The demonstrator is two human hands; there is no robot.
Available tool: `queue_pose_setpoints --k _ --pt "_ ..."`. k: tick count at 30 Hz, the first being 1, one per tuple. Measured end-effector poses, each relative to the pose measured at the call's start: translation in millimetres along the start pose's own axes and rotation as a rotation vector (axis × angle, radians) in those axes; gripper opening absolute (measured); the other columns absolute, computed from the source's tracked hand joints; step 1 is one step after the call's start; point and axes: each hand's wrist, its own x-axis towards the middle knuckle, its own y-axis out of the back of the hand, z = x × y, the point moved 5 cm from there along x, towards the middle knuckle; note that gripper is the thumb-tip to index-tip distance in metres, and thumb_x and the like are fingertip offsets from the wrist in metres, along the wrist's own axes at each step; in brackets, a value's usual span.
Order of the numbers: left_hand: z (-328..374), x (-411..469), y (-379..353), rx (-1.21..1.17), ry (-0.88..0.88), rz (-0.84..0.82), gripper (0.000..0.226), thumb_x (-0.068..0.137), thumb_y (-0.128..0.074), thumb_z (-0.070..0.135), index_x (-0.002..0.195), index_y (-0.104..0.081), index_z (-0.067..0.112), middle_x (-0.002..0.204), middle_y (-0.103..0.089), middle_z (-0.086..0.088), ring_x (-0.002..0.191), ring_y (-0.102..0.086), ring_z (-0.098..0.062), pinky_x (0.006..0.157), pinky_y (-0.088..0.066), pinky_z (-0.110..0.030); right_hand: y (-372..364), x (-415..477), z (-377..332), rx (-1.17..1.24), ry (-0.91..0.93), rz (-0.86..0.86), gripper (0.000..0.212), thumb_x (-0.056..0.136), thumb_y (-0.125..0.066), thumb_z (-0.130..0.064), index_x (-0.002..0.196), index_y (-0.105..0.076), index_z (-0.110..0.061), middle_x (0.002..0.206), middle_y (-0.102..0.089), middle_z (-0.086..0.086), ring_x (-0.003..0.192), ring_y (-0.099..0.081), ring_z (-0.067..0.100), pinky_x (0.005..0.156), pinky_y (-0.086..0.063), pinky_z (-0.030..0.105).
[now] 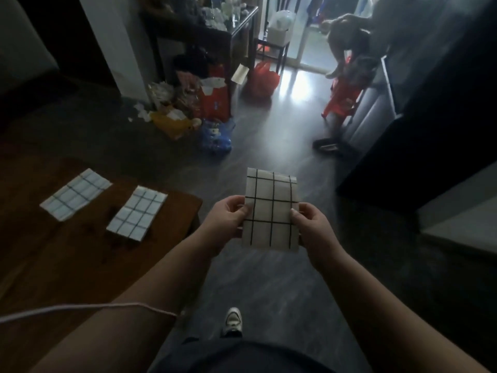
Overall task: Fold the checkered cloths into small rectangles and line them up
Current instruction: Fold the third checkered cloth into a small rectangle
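A: Position of the checkered cloth (pixel 271 211)?

B: Folded to a rectangle and held in the air over the floor (pixel 269 278), clear of the surface (pixel 67 265). Its long axis runs 12 to 6.

A: Hands?

B: Left hand (pixel 228 216) at the cloth's 9 o'clock edge, right hand (pixel 312 227) at its 3 o'clock edge. Both sets of fingers (pixel 295 215) are curled and pinch the cloth at mid-height, thumbs on the near face, the rest behind. The upper half stands free toward 12, its top corner slightly curved.

A: Other cloths?

B: Two lie flat on the surface, at 9 o'clock from the held one: far folded cloth (pixel 76 197) and near folded cloth (pixel 137 212). Side by side, near but apart, slanted the same way.

A: Anything else?

B: White cord (pixel 80 308) crosses the left forearm at 7 o'clock. Shoe (pixel 232 320) on the floor at 6.
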Motion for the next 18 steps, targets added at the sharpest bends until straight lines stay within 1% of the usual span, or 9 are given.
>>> queue_pose_setpoints --k 2,4,6,7,8,11,14,15,18 --pt "19 31 15 -0.028 0.014 0.034 0.028 0.105 -0.055 0.022 0.130 -0.060 0.009 0.118 -0.070 -0.014 0.102 -0.072 -0.027 0.071 -0.061 -0.031 -11 38 -23 -0.025 0.025 -0.038 0.019 0.102 -0.055 -0.014 0.118 -0.060 -0.006 0.106 -0.070 0.014 0.097 -0.071 0.028 0.077 -0.063 0.039" --pt "33 60 28 -0.055 0.029 0.063 0.026 0.106 -0.053 0.021 0.129 -0.061 0.012 0.120 -0.069 -0.014 0.103 -0.071 -0.028 0.070 -0.061 -0.031 -20 76 -40 -0.069 0.047 -0.061 0.015 0.101 -0.055 -0.011 0.114 -0.062 -0.006 0.100 -0.071 0.012 0.092 -0.072 0.024 0.071 -0.062 0.032" --pt "45 89 40 -0.074 0.032 0.087 0.022 0.105 -0.053 0.019 0.126 -0.061 0.016 0.120 -0.070 -0.013 0.104 -0.072 -0.028 0.074 -0.062 -0.036 -28 114 -54 -0.113 0.067 -0.074 0.013 0.101 -0.054 -0.007 0.110 -0.063 -0.006 0.093 -0.071 0.009 0.083 -0.072 0.016 0.064 -0.058 0.023" --pt "51 104 46 -0.068 0.024 0.109 0.019 0.105 -0.053 0.018 0.122 -0.062 0.018 0.119 -0.070 -0.013 0.103 -0.072 -0.028 0.076 -0.063 -0.040 -33 134 -61 -0.123 0.081 -0.080 0.013 0.100 -0.054 -0.006 0.109 -0.064 -0.005 0.092 -0.071 0.008 0.080 -0.071 0.015 0.063 -0.058 0.022" --pt "58 120 51 -0.061 0.015 0.139 0.016 0.106 -0.053 0.017 0.118 -0.062 0.020 0.117 -0.071 -0.013 0.103 -0.072 -0.027 0.077 -0.063 -0.041 -37 155 -67 -0.134 0.090 -0.086 0.013 0.100 -0.054 -0.005 0.109 -0.064 -0.004 0.091 -0.071 0.009 0.078 -0.070 0.015 0.061 -0.058 0.022" --pt "77 167 66 -0.048 0.004 0.236 0.014 0.106 -0.052 0.013 0.111 -0.062 0.022 0.111 -0.071 -0.011 0.096 -0.072 -0.023 0.072 -0.063 -0.037 -50 218 -81 -0.133 0.076 -0.158 0.014 0.101 -0.054 -0.005 0.112 -0.062 -0.003 0.093 -0.071 0.011 0.074 -0.071 0.011 0.059 -0.056 0.023" --pt "90 222 85 -0.037 -0.009 0.316 0.015 0.105 -0.053 0.012 0.116 -0.062 0.017 0.115 -0.071 -0.012 0.098 -0.071 -0.024 0.081 -0.061 -0.043 -63 289 -96 -0.140 0.080 -0.251 0.014 0.100 -0.057 -0.009 0.113 -0.064 -0.009 0.099 -0.072 0.014 0.086 -0.073 0.025 0.069 -0.062 0.036" --pt "97 242 91 -0.037 -0.015 0.341 0.017 0.105 -0.055 0.013 0.120 -0.062 0.015 0.118 -0.071 -0.013 0.100 -0.072 -0.025 0.085 -0.061 -0.046 -67 316 -104 -0.154 0.099 -0.278 0.013 0.100 -0.058 -0.011 0.112 -0.064 -0.012 0.098 -0.073 0.013 0.085 -0.072 0.026 0.072 -0.063 0.039" --pt "121 301 111 -0.054 0.005 0.455 0.018 0.103 -0.057 0.019 0.120 -0.062 0.022 0.116 -0.072 -0.006 0.104 -0.071 -0.024 0.090 -0.060 -0.046 -82 395 -134 -0.229 0.140 -0.388 0.012 0.100 -0.058 -0.016 0.110 -0.065 -0.017 0.094 -0.071 0.009 0.072 -0.067 0.015 0.064 -0.058 0.028"
